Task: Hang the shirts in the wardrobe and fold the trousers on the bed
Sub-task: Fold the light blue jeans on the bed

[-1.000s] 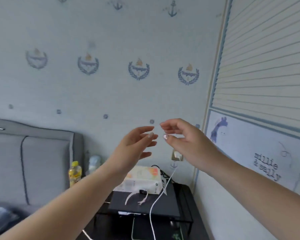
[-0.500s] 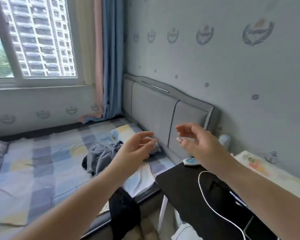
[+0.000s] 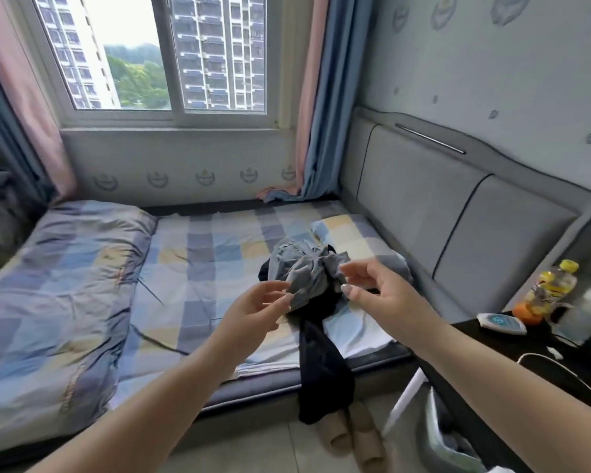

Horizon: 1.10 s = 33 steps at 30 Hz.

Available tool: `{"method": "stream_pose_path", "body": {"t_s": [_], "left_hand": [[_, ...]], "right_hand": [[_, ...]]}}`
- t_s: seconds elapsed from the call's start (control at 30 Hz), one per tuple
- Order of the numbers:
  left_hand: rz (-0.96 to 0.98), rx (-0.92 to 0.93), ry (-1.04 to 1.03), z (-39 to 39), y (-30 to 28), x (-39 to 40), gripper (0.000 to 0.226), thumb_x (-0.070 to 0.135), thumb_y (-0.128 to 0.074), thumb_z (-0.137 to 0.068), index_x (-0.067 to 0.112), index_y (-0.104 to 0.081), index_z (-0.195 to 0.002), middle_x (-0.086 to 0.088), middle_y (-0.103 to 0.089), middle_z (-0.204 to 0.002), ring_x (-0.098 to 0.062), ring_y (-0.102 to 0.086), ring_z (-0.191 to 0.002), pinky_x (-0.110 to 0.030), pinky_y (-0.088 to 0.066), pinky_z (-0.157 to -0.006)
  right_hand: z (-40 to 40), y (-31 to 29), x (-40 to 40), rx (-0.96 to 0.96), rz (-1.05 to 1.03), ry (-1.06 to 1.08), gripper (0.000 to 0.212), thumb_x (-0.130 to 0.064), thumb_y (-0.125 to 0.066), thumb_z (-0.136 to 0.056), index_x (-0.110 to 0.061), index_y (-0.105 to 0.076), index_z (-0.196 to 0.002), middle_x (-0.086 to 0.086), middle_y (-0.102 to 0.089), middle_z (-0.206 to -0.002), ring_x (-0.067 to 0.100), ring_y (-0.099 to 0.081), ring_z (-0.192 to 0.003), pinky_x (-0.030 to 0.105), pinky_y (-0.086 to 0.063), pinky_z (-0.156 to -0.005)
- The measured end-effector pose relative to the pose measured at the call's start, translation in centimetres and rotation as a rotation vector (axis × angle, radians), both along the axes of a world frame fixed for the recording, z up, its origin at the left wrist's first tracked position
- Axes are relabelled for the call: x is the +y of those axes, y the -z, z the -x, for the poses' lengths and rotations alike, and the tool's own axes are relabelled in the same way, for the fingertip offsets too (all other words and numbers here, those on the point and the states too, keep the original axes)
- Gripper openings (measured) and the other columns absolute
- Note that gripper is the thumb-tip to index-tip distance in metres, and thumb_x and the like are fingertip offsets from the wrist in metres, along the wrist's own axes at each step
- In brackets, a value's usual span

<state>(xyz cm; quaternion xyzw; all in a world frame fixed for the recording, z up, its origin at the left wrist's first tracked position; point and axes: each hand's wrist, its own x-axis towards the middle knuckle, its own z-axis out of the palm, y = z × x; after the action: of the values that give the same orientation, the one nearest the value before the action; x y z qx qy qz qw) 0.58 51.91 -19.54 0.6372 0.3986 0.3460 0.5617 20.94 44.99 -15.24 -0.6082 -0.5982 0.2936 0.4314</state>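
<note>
Both hands are held out in mid-air above the bed edge, nothing grasped. Left hand (image 3: 253,310): grip released, fingers loosely curled, palm turned inward. Right hand (image 3: 379,295): grip released too, thumb and fingers relaxed, apart from the left one. Just beyond and between both grips a crumpled grey shirt (image 3: 304,271) is seen lying on the bed (image 3: 198,254); neither hand is touching it. Under it, below the right grip, a black garment (image 3: 321,363) is draped over the bed edge toward the floor; whether it is the trousers cannot be told. Right of the right grip, a yellow-capped bottle (image 3: 550,291) is stood on a dark table (image 3: 512,356). Further beyond the grips, a checked pillow (image 3: 348,233), a grey headboard (image 3: 458,199) and a window (image 3: 171,56) are seen.
</note>
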Motion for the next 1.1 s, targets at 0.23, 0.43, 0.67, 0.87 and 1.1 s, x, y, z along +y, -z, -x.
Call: {"method": "stream_pose_path", "body": {"t_s": [0.23,0.43,0.67,0.87,1.1], "left_hand": [[0.055,0.035,0.047,2.0,2.0,9.7,0.013,0.024,-0.056,-0.094,0.029,-0.061,-0.105,0.0,-0.068,-0.108,-0.013,-0.064,-0.103,-0.03,-0.053,-0.086],[0.167,0.045,0.053,2.9,4.5,18.9,0.015,0.026,-0.056,-0.094,0.026,-0.061,-0.109,-0.002,-0.068,-0.109,-0.013,-0.065,-0.102,-0.033,-0.053,-0.09],[0.287,0.075,0.072,1.2,8.0,26.3,0.017,0.031,-0.059,-0.093,0.027,-0.062,-0.108,0.003,-0.069,-0.108,-0.007,-0.067,-0.097,-0.031,-0.054,-0.088],[0.311,0.134,0.079,-3.2,10.4,32.5,0.012,0.03,-0.058,-0.093,0.029,-0.063,-0.105,0.003,-0.07,-0.106,-0.007,-0.067,-0.097,-0.03,-0.054,-0.087],[0.41,0.215,-0.008,-12.0,16.4,42.3,0.012,0.027,-0.056,-0.095,0.028,-0.063,-0.104,0.003,-0.069,-0.105,-0.009,-0.066,-0.097,-0.033,-0.054,-0.089]], "right_hand": [[1.6,3.1,9.4,0.164,0.094,0.071,0.019,-0.016,-0.061,-0.091,-0.032,-0.061,-0.1,-0.014,-0.065,-0.103,-0.012,-0.059,-0.093,0.007,-0.046,-0.078],[2.1,5.9,16.5,0.231,0.151,0.182,0.019,-0.014,-0.059,-0.092,-0.027,-0.06,-0.105,-0.011,-0.064,-0.107,-0.009,-0.059,-0.095,0.008,-0.047,-0.076],[0.4,9.0,22.7,0.245,0.257,0.246,0.017,-0.018,-0.06,-0.092,-0.031,-0.061,-0.104,-0.011,-0.065,-0.108,-0.001,-0.058,-0.105,0.022,-0.046,-0.092],[-4.7,11.5,29.6,0.264,0.31,0.23,0.018,-0.02,-0.06,-0.092,-0.03,-0.062,-0.107,-0.012,-0.065,-0.107,-0.009,-0.059,-0.098,0.014,-0.048,-0.082],[-14.4,18.8,40.6,0.369,0.408,0.278,0.016,-0.021,-0.059,-0.093,-0.033,-0.063,-0.103,-0.013,-0.065,-0.104,-0.01,-0.06,-0.092,0.012,-0.049,-0.074]]}}
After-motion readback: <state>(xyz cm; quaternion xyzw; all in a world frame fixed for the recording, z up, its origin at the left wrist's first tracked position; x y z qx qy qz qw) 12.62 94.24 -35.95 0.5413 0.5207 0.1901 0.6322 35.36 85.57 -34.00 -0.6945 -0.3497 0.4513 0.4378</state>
